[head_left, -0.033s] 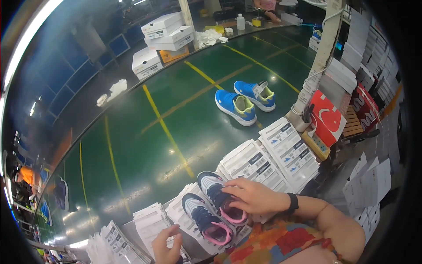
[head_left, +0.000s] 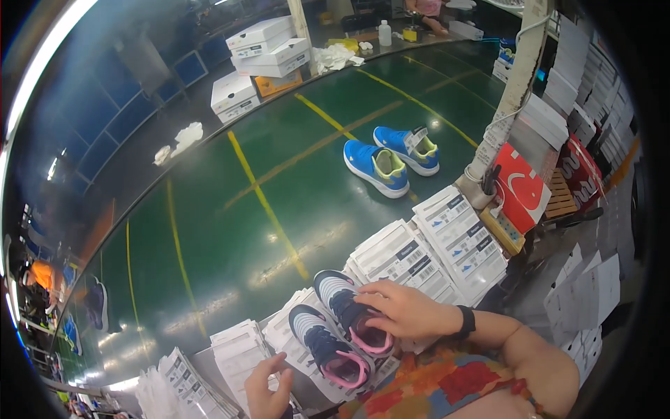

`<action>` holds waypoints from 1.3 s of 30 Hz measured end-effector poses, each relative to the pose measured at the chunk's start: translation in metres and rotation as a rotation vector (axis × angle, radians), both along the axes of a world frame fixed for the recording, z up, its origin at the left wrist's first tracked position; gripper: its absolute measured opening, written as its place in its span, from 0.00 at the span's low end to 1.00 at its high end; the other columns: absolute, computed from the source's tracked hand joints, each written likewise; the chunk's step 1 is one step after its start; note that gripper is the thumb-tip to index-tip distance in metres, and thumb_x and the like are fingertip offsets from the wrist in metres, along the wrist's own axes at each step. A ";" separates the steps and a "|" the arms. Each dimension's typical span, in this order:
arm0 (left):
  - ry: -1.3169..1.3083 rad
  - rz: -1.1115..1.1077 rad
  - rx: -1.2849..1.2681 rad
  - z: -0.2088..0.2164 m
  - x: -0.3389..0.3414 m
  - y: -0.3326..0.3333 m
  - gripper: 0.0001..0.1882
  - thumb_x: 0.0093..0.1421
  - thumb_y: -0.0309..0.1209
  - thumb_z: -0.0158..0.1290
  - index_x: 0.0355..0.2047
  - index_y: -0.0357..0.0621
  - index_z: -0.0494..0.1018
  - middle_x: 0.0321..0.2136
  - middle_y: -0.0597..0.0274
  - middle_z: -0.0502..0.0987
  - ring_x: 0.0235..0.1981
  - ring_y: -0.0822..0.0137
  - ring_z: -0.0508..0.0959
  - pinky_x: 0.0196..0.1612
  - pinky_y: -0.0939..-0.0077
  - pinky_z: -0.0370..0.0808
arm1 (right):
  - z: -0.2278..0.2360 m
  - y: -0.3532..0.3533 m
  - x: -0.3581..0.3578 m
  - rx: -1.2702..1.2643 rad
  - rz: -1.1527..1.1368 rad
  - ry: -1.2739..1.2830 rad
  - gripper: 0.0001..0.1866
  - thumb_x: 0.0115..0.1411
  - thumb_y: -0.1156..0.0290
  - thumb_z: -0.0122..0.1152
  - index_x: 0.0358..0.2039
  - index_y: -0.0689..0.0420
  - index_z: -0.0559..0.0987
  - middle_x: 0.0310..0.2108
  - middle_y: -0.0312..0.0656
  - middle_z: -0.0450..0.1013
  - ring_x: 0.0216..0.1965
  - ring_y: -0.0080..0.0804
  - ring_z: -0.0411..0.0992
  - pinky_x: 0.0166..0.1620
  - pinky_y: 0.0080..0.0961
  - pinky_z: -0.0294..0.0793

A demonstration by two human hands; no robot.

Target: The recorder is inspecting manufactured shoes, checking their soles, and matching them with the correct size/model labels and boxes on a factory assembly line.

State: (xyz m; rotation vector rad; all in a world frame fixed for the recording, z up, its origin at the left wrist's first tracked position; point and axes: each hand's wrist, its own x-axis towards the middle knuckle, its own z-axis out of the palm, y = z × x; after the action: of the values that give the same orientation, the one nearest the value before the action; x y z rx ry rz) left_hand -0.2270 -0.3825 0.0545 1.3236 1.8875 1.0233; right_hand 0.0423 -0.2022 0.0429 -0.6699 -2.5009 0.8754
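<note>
Two navy, white and pink sneakers lie side by side on stacks of flat white labelled boxes right in front of me. My right hand, with a black band on its wrist, lies over the right sneaker, fingers curled over its pink heel end. The left sneaker sits free beside it. My left hand comes up from the lower edge next to that sneaker's heel, fingers apart, holding nothing and hovering over a white stack.
A pair of blue sneakers stands on the green floor with yellow lines. A white pillar, a red box and shelves of white boxes are on the right. White shoe boxes are piled far back.
</note>
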 end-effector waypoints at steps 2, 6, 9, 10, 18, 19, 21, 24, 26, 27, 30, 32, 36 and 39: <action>-0.057 0.011 -0.025 -0.007 0.005 0.001 0.18 0.56 0.23 0.56 0.48 0.32 0.74 0.40 0.51 0.81 0.37 0.64 0.82 0.43 0.73 0.76 | -0.002 0.001 -0.002 0.019 -0.025 -0.002 0.25 0.56 0.67 0.65 0.53 0.61 0.72 0.52 0.51 0.70 0.51 0.49 0.71 0.53 0.38 0.72; -0.029 -0.077 -0.054 -0.009 0.011 0.013 0.27 0.56 0.26 0.59 0.56 0.34 0.68 0.47 0.48 0.77 0.42 0.61 0.81 0.45 0.71 0.76 | -0.010 -0.002 -0.003 -0.006 -0.005 -0.023 0.26 0.55 0.67 0.65 0.53 0.61 0.72 0.51 0.51 0.70 0.50 0.49 0.72 0.52 0.37 0.73; 0.017 -0.150 0.004 -0.014 0.012 0.017 0.30 0.57 0.31 0.62 0.58 0.35 0.66 0.55 0.43 0.70 0.47 0.55 0.79 0.49 0.65 0.75 | -0.012 -0.003 -0.004 0.033 0.010 -0.039 0.26 0.55 0.67 0.66 0.53 0.61 0.72 0.51 0.50 0.71 0.49 0.49 0.72 0.52 0.37 0.73; 0.068 -0.197 -0.037 -0.010 0.013 0.020 0.31 0.57 0.33 0.62 0.58 0.35 0.66 0.55 0.42 0.70 0.47 0.54 0.79 0.50 0.64 0.75 | -0.012 -0.003 -0.004 0.040 0.014 -0.048 0.26 0.55 0.67 0.66 0.53 0.61 0.72 0.51 0.50 0.71 0.49 0.49 0.72 0.51 0.37 0.74; 0.115 -0.323 -0.253 0.001 0.021 0.028 0.34 0.61 0.43 0.58 0.62 0.36 0.62 0.61 0.33 0.63 0.53 0.42 0.75 0.54 0.61 0.73 | -0.002 0.000 0.010 -0.090 0.037 -0.041 0.29 0.59 0.62 0.64 0.57 0.62 0.69 0.56 0.54 0.67 0.52 0.51 0.71 0.53 0.38 0.73; 0.201 -0.389 -0.263 -0.001 0.019 0.026 0.38 0.60 0.46 0.58 0.63 0.35 0.60 0.61 0.30 0.62 0.54 0.39 0.74 0.55 0.61 0.72 | 0.004 0.002 0.013 -0.230 0.016 -0.027 0.29 0.60 0.60 0.63 0.58 0.62 0.68 0.56 0.55 0.66 0.52 0.51 0.71 0.53 0.37 0.74; 0.292 -0.454 -0.273 0.001 0.022 0.029 0.43 0.59 0.49 0.59 0.64 0.34 0.57 0.61 0.27 0.60 0.55 0.37 0.72 0.56 0.60 0.71 | 0.014 0.006 0.021 -0.369 -0.003 -0.009 0.31 0.61 0.58 0.62 0.59 0.62 0.67 0.57 0.56 0.65 0.52 0.50 0.72 0.52 0.37 0.74; 0.286 -0.459 -0.319 0.006 0.036 0.038 0.61 0.48 0.57 0.65 0.61 0.14 0.49 0.54 0.22 0.66 0.51 0.37 0.76 0.51 0.60 0.75 | 0.013 0.014 0.035 -0.588 -0.099 -0.054 0.34 0.62 0.55 0.62 0.61 0.62 0.65 0.55 0.58 0.66 0.45 0.45 0.77 0.49 0.35 0.75; 0.381 -0.437 -0.374 0.000 0.045 0.041 0.62 0.47 0.57 0.66 0.60 0.12 0.49 0.51 0.24 0.69 0.47 0.38 0.78 0.47 0.60 0.77 | 0.002 0.019 0.045 -0.630 -0.096 -0.056 0.34 0.62 0.55 0.62 0.61 0.63 0.65 0.55 0.58 0.66 0.45 0.44 0.77 0.49 0.35 0.75; 0.471 -0.416 -0.425 -0.004 0.049 0.043 0.63 0.46 0.57 0.67 0.59 0.10 0.49 0.48 0.26 0.72 0.43 0.38 0.80 0.44 0.60 0.78 | -0.003 0.021 0.049 -0.669 -0.095 -0.065 0.34 0.62 0.55 0.62 0.62 0.63 0.64 0.54 0.58 0.67 0.45 0.44 0.77 0.49 0.34 0.75; 0.602 -0.362 -0.373 -0.009 0.059 0.055 0.46 0.44 0.49 0.69 0.48 0.22 0.61 0.36 0.35 0.76 0.31 0.40 0.80 0.32 0.56 0.78 | -0.011 0.025 0.058 -0.663 -0.065 -0.095 0.34 0.63 0.54 0.61 0.61 0.64 0.64 0.54 0.57 0.67 0.44 0.45 0.76 0.48 0.34 0.75; 0.669 -0.337 -0.339 -0.001 0.068 0.065 0.33 0.42 0.42 0.69 0.36 0.34 0.61 0.28 0.40 0.73 0.25 0.41 0.78 0.26 0.52 0.74 | -0.010 0.029 0.061 -0.719 -0.021 -0.130 0.33 0.64 0.53 0.59 0.60 0.64 0.65 0.54 0.56 0.66 0.48 0.47 0.74 0.49 0.34 0.75; 0.666 -0.336 -0.418 0.005 0.075 0.075 0.33 0.42 0.41 0.68 0.37 0.34 0.61 0.29 0.39 0.74 0.25 0.40 0.78 0.27 0.52 0.75 | -0.021 0.031 0.071 -0.736 0.060 -0.069 0.36 0.62 0.55 0.62 0.63 0.62 0.62 0.58 0.52 0.62 0.51 0.41 0.72 0.44 0.30 0.80; 0.695 -0.327 -0.458 0.008 0.077 0.077 0.32 0.42 0.40 0.68 0.36 0.35 0.61 0.29 0.39 0.74 0.25 0.39 0.78 0.27 0.52 0.75 | -0.023 0.034 0.075 -0.722 0.110 -0.029 0.36 0.63 0.54 0.61 0.63 0.62 0.62 0.60 0.52 0.61 0.54 0.43 0.71 0.45 0.30 0.80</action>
State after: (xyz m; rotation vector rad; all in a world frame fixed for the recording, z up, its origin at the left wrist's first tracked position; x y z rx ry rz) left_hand -0.1495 -0.3054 0.0621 1.7418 2.0936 -0.0715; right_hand 0.1172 -0.1683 0.0194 -0.7558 -2.2251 1.8505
